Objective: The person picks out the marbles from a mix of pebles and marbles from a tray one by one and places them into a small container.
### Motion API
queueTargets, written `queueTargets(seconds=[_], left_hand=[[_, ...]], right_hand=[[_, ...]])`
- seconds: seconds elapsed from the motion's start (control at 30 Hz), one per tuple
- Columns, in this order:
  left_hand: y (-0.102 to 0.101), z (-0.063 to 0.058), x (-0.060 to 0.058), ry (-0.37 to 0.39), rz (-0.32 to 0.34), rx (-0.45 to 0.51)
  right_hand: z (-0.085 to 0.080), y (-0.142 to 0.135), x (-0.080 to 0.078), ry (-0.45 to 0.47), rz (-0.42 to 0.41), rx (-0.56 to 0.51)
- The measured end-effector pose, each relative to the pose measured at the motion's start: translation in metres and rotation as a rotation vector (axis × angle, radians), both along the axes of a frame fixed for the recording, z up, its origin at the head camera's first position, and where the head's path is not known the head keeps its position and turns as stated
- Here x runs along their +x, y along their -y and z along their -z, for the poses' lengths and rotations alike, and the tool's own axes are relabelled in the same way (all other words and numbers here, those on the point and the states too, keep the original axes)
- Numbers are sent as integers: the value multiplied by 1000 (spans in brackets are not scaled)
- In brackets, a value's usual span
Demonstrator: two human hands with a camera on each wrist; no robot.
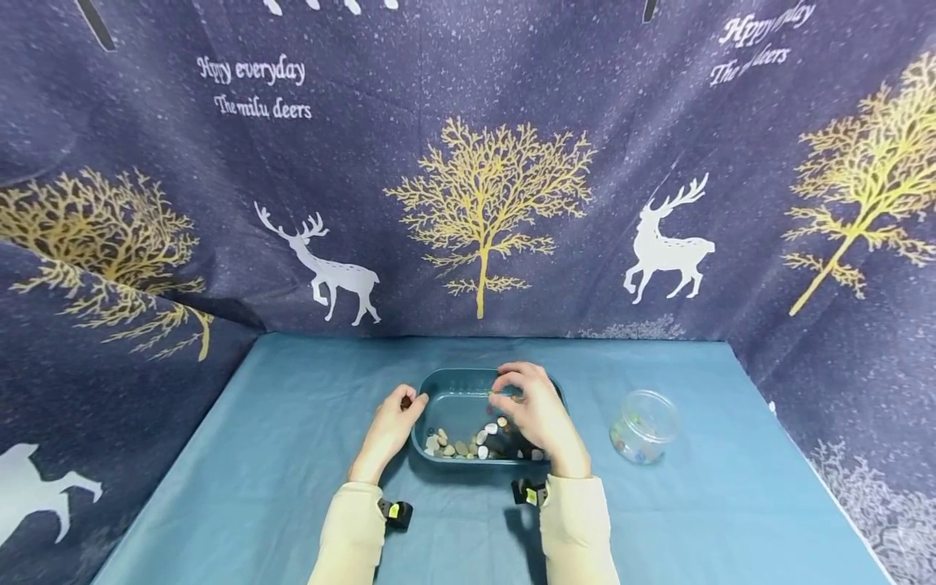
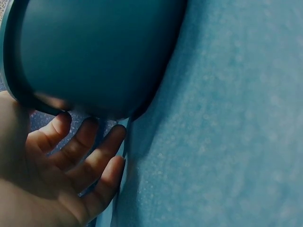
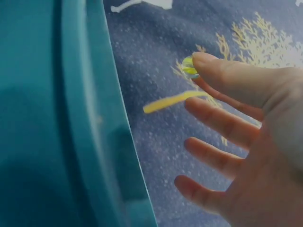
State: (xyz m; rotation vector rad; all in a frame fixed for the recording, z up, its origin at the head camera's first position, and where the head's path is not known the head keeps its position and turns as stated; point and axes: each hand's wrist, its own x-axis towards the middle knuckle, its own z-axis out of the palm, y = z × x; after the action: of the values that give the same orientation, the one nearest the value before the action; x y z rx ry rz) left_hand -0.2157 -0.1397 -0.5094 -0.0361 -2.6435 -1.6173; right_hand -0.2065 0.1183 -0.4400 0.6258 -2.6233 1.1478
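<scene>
A dark teal tray (image 1: 455, 410) stands on the table, with pale pebbles (image 1: 448, 445) and some darker stones along its near side. My left hand (image 1: 391, 424) holds the tray's left end; in the left wrist view its curled fingertips meet the outer wall and the thumb reaches the rim. Over the tray's right part, my right hand (image 1: 539, 410) pinches a clear glass marble (image 3: 189, 66) with yellow in it between thumb and index finger. The other fingers are spread apart. A small reddish piece (image 1: 489, 409) shows below those fingertips; its kind is unclear.
A clear round jar (image 1: 645, 426) with several coloured marbles in its bottom stands to the right of the tray. Blue cloth (image 1: 292, 455) covers the table. Behind it hangs a dark curtain (image 1: 424, 276) with deer and trees.
</scene>
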Motion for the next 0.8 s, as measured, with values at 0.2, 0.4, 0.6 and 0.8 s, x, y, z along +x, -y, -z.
queueTargets(seconds=[0.2,0.4,0.6,0.8], left_hand=[[1,0,0,-9,0,2],[1,1,0,-9,-5,3],[1,2,0,-9,-8,0],[0,2,-1,-4,0,8]], right_hand=[[-3,-13,-1,-6,67,5],[-4,-28,-1,-41,98,-24],[-5,-46,2,-43,158,-61],[-5,-69,7,-138,273,-55]])
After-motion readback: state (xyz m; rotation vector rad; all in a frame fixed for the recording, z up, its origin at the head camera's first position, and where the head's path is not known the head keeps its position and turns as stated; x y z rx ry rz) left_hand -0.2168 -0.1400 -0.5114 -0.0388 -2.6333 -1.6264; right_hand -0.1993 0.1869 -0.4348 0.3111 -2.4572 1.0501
